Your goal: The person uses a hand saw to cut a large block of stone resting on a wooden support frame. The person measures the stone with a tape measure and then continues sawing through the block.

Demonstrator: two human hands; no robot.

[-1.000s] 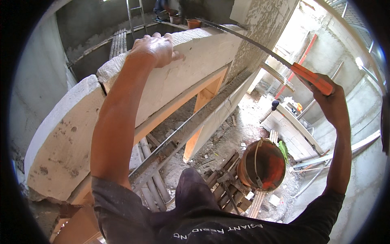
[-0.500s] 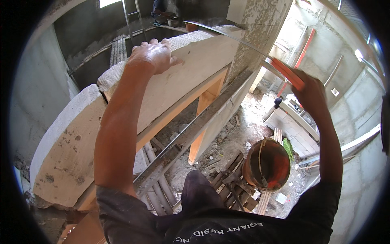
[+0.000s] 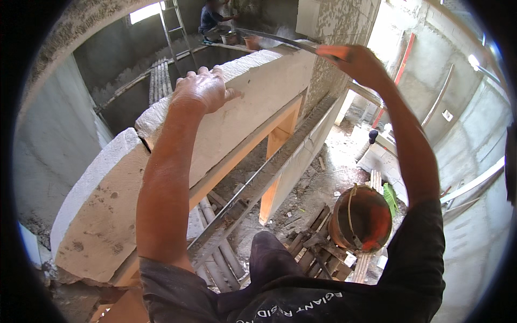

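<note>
A long pale masonry block (image 3: 258, 86) with a rough upper edge lies along a wooden frame in front of me. My left hand (image 3: 202, 92) rests over its upper edge, fingers spread on top and thumb against the near face; it is open. My right hand (image 3: 353, 62) is closed around the orange handle of a handsaw (image 3: 280, 39). The dark blade reaches left across the block's far right end, close to the rough edge; whether its teeth touch the block is unclear. A second curved block (image 3: 99, 220) adjoins on the left, across a narrow gap.
Below, a wooden frame (image 3: 280, 134) and a long beam (image 3: 242, 207) run under the block. An orange bucket (image 3: 360, 218) stands among planks at lower right. Beyond, a person (image 3: 211, 21) crouches beside buckets near a ladder (image 3: 176, 29). A mottled wall (image 3: 342, 32) rises at the block's right end.
My right hand has swung left and up with the saw, bringing its handle to the block's far right end. My left hand stays on the block. The view has shifted slightly.
</note>
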